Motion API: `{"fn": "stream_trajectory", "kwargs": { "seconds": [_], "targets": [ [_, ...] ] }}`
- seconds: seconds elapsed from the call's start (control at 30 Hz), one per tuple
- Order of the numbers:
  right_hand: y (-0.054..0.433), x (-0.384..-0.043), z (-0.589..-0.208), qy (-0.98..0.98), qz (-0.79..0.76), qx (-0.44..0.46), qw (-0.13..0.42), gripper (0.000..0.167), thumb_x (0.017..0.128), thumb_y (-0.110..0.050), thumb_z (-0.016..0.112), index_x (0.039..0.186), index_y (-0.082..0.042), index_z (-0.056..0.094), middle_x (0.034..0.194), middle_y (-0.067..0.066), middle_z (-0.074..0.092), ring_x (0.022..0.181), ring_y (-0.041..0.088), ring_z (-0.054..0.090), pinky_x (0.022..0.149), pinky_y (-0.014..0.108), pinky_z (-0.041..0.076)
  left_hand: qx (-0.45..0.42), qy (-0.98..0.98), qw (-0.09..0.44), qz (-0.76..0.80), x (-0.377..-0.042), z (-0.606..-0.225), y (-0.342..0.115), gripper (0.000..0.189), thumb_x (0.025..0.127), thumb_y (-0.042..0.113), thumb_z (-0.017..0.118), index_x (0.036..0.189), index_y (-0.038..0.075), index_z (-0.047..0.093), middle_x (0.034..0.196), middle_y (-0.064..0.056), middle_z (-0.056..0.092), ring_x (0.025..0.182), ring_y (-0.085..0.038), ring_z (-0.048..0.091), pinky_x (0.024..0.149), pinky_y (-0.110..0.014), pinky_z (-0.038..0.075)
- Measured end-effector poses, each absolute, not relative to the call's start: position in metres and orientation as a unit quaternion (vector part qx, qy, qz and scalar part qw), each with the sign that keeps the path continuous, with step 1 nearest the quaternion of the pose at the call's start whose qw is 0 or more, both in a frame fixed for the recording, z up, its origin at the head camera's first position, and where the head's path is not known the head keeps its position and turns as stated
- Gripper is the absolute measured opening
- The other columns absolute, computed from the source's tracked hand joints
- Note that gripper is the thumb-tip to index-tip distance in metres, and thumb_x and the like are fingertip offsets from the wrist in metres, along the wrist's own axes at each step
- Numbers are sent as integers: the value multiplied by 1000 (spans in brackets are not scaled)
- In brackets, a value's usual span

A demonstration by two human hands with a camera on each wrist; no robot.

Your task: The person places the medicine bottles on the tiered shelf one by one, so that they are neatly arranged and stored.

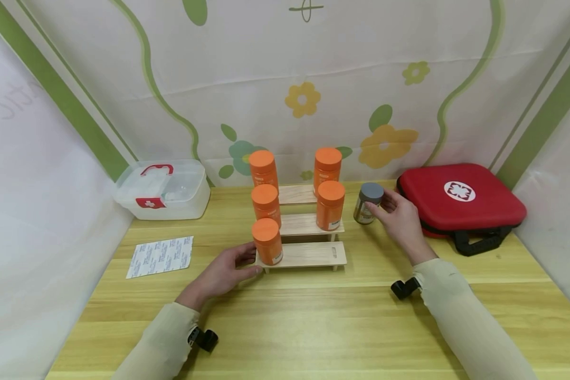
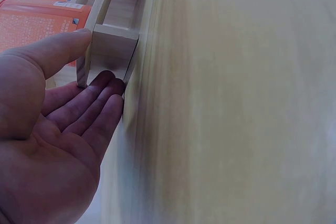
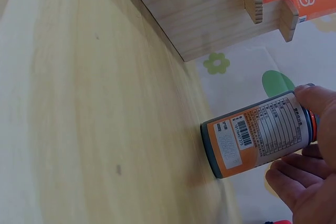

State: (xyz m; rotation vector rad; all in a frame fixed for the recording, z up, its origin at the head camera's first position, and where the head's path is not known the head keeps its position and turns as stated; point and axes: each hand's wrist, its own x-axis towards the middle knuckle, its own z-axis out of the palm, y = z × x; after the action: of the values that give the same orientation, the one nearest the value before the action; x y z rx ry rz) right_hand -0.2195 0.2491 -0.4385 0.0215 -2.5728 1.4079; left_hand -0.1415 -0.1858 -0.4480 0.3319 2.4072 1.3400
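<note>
A wooden three-step rack (image 1: 309, 254) stands mid-table. At its lower left end my left hand (image 1: 225, 272) holds the bottom step, thumb along the upper edge and fingers beneath, as the left wrist view shows. On that step is one orange bottle (image 1: 267, 243); the middle step bears an orange bottle at each end, and so does the top step. Right of the rack, my right hand (image 1: 401, 219) pinches a dark bottle (image 3: 257, 135) with a grey lid (image 1: 371, 191) and an orange-and-white label. Its thumb is near the lid, and the bottle is upright, its base close to the table.
A red first-aid case (image 1: 461, 200) with a black handle lies at the back right. At the back left sits a clear plastic first-aid box (image 1: 171, 206) with a red handle. A white printed foil sheet (image 1: 160, 257) lies left of the rack. A patterned cloth hangs behind.
</note>
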Motion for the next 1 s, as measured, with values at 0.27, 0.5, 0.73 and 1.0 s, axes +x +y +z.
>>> {"fn": "stream_trajectory", "kwargs": {
  "seconds": [0.27,0.5,0.73,1.0],
  "targets": [
    [250,-222,-443,-878,466,8,110,65,101,-38,78,151,-2,59,146,28,66,133,42,68,96,12,58,117,853,182,476,-142,-448,-185,71,103,27,76,163,5,46,159,-14,59,144,-36,59,124,-55,47],
    [250,-223,-444,-878,461,11,124,63,100,-37,79,149,-1,61,143,28,68,131,42,69,88,1,52,117,854,180,474,-142,-448,-185,71,103,27,76,163,5,45,160,-15,58,144,-36,59,124,-55,47],
    [249,-222,-444,-877,464,11,127,63,100,-37,80,148,-1,62,141,29,69,128,44,71,82,-4,46,117,850,183,481,-141,-448,-185,70,103,26,76,163,5,46,160,-15,58,144,-36,59,124,-55,47],
    [249,-219,-444,-872,472,11,133,63,99,-33,81,149,0,62,142,29,68,130,43,70,83,-6,45,118,850,183,479,-142,-449,-185,71,103,27,76,163,5,45,160,-15,57,145,-36,59,124,-55,47]
  ]
}}
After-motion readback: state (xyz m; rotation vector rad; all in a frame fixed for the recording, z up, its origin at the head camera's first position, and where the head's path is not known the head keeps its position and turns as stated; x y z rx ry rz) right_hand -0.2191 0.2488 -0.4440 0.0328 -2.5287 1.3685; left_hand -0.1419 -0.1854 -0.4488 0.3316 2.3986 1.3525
